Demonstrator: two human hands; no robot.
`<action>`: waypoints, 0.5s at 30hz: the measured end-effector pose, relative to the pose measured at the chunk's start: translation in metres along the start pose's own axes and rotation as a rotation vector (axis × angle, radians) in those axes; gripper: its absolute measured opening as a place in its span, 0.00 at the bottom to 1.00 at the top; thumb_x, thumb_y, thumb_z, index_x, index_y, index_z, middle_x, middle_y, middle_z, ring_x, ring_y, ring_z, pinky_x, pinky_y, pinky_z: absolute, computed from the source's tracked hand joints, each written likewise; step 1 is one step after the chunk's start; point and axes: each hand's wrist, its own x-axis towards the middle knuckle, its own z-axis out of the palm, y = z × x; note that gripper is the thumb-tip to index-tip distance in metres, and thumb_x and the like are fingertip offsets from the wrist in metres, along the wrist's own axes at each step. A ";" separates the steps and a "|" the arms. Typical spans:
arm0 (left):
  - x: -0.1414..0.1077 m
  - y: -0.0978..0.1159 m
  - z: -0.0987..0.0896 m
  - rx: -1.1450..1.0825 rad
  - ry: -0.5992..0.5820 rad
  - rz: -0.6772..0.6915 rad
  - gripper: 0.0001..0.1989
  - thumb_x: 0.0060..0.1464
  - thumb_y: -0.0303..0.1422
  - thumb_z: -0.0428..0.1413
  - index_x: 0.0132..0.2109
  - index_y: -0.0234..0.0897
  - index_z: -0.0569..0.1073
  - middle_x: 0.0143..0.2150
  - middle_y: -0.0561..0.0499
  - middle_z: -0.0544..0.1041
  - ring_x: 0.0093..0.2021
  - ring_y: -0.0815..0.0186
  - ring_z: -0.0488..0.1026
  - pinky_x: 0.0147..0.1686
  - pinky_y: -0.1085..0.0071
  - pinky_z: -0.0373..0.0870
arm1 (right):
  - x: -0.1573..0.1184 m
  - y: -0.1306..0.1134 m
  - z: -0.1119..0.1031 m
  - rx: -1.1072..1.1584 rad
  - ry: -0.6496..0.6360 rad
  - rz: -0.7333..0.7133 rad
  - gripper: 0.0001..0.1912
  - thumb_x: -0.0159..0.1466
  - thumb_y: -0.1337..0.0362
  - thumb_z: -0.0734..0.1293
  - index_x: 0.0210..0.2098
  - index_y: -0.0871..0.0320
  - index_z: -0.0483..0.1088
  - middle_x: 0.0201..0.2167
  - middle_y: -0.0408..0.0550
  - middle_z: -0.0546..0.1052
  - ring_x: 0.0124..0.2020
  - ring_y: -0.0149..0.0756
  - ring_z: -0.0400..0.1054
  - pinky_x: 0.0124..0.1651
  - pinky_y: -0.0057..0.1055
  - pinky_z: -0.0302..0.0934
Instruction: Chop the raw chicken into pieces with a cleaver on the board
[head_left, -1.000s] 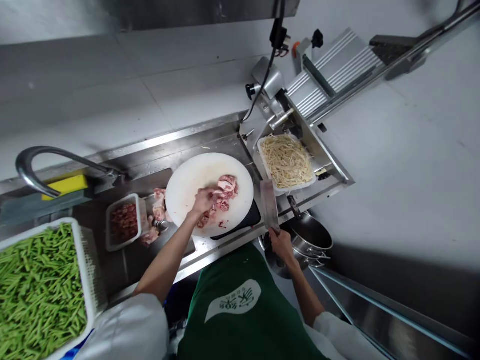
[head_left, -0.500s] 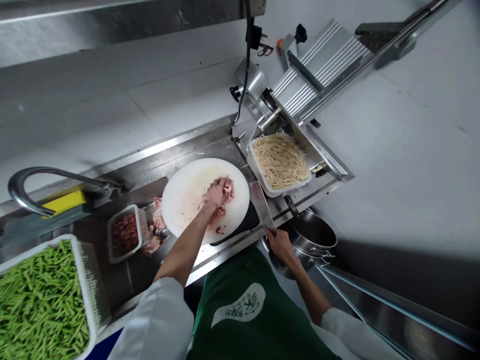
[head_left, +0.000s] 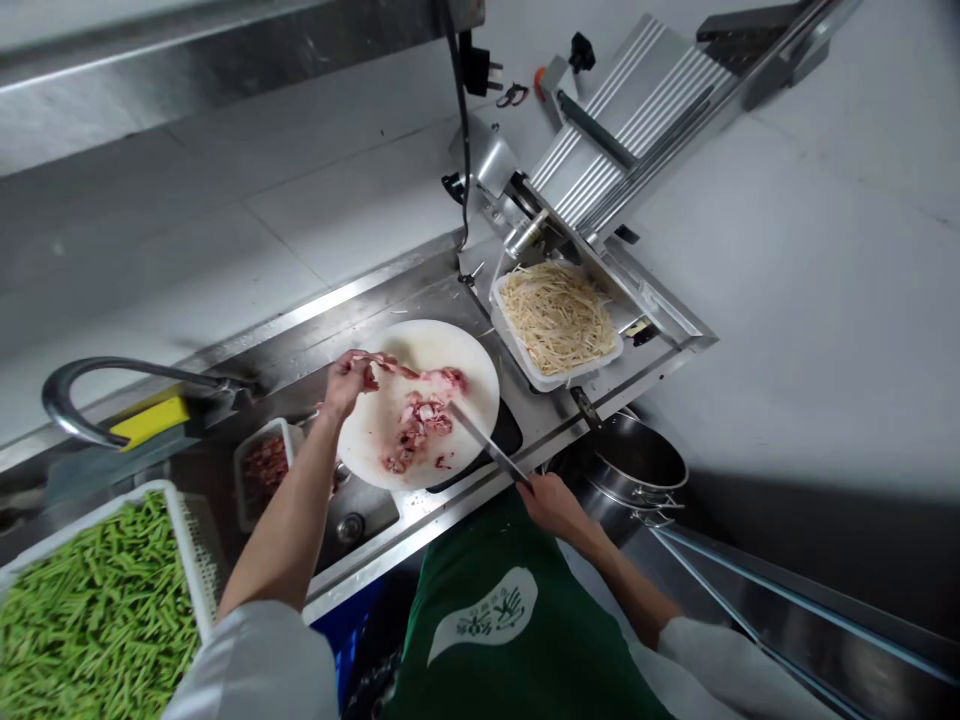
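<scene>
A round white cutting board (head_left: 367, 440) lies over the sink, with chopped raw meat (head_left: 416, 425) across its middle. At the board's upper left edge my left hand (head_left: 349, 382) is closed on a long strip of raw meat (head_left: 397, 366), which stretches right over the board. My right hand (head_left: 551, 503), closed round the handle of a cleaver (head_left: 487, 443), is at the counter's front edge. The cleaver's blade reaches up and left, its tip beside the chopped meat. The handle is mostly hidden by my fingers.
Left are a basket of cut green vegetables (head_left: 97, 600), a small tub of meat pieces (head_left: 266, 465) and a curved faucet (head_left: 67, 400). A tub of pale shreds (head_left: 559, 320) stands right of the board, below a metal slicer (head_left: 622, 130). Pots (head_left: 641, 455) stand lower right.
My left hand has moved left from the board's middle, lifting a strip of meat. The cleaver has swung left, its tip now over the board. More chopped meat shows.
</scene>
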 end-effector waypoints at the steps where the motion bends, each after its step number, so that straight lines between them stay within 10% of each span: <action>1: -0.002 0.005 -0.012 0.024 0.020 0.005 0.16 0.45 0.40 0.61 0.39 0.37 0.70 0.19 0.61 0.67 0.17 0.73 0.66 0.18 0.76 0.71 | 0.003 -0.010 0.001 -0.038 -0.034 -0.071 0.19 0.72 0.61 0.57 0.39 0.62 0.77 0.38 0.58 0.81 0.40 0.41 0.75 0.42 0.29 0.60; 9: -0.020 0.035 -0.068 -0.003 0.174 0.089 0.13 0.47 0.38 0.61 0.35 0.34 0.70 0.20 0.57 0.71 0.16 0.73 0.67 0.15 0.80 0.65 | 0.053 -0.105 0.039 -0.144 -0.168 -0.406 0.19 0.72 0.63 0.57 0.39 0.63 0.78 0.40 0.59 0.81 0.43 0.41 0.75 0.46 0.30 0.62; 15: -0.043 0.042 -0.078 -0.068 0.214 0.147 0.12 0.49 0.39 0.60 0.33 0.35 0.69 0.17 0.59 0.67 0.14 0.74 0.64 0.14 0.80 0.63 | 0.094 -0.094 0.033 -0.195 -0.059 -0.231 0.18 0.72 0.61 0.57 0.46 0.62 0.76 0.44 0.60 0.81 0.45 0.44 0.76 0.44 0.31 0.62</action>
